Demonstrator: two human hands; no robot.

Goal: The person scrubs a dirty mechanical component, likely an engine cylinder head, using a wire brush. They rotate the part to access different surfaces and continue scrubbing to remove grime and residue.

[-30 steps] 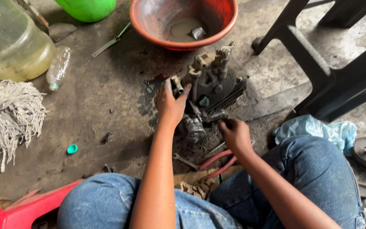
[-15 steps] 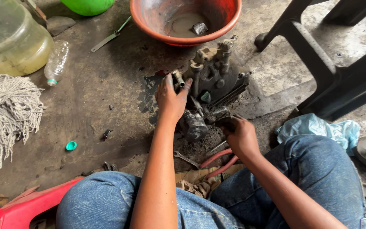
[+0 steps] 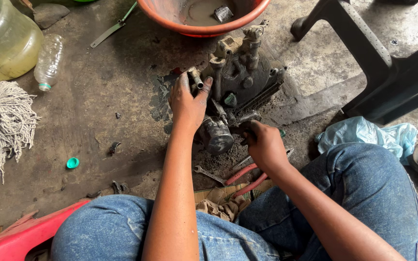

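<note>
Your view has dropped closer since a moment ago, while both hands stay on the greasy engine part [image 3: 240,79] on the concrete floor [image 3: 97,125].

Your left hand [image 3: 188,99] is clenched around a short metal stub at the part's left edge. Your right hand [image 3: 263,144] is closed on something at its lower side; you cannot tell what. The part sits between your knees and the orange basin [image 3: 204,30]. A wrench [image 3: 208,175] and red-handled pliers [image 3: 244,178] lie just beside your right hand; a mop head [image 3: 1,125] and plastic bottle [image 3: 49,60] lie well apart at left.
</note>
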